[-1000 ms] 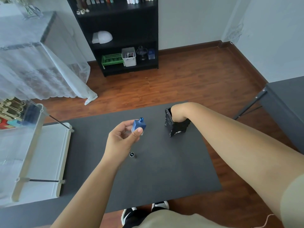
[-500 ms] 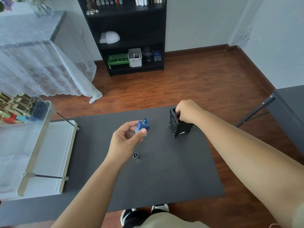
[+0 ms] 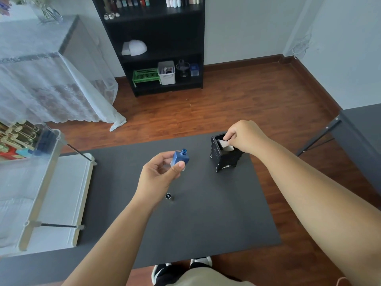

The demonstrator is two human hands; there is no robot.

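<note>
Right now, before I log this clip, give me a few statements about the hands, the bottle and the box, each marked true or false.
1. The left hand holds a blue bottle whose neck has no cap on it. True.
2. The right hand lies flat on the mat. False: it is raised over the black box and pinches a white pad at the box's open top.
3. A small cap lies on the mat close to the left wrist. True.
4. The black box is tipped over on its side. False: it stands upright on the mat, open end up.
</note>
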